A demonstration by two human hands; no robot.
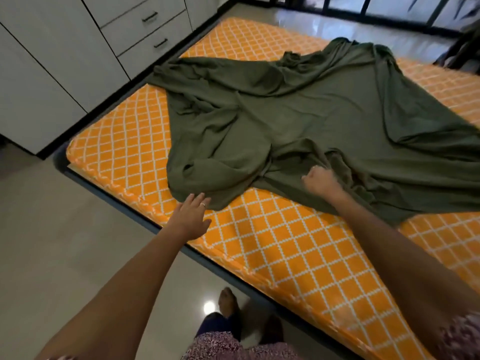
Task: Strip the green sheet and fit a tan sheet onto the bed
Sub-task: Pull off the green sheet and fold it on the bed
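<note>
My right hand [320, 181] has a closed grip bunching one green sheet [298, 120], which lies crumpled across the middle of the orange lattice-patterned mattress [285, 245]. My left hand [191, 216] reaches flat, fingers straight, touching the sheet's near edge. Two drawers [153, 29] in the white cabinet; no writing readable.

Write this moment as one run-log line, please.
right hand: grips green sheet | left hand: open, reaching | mattress: mostly bare

Right hand [320, 181] fingertips buried in green sheet [298, 113] folds; sheet's right side past the frame edge.
</note>
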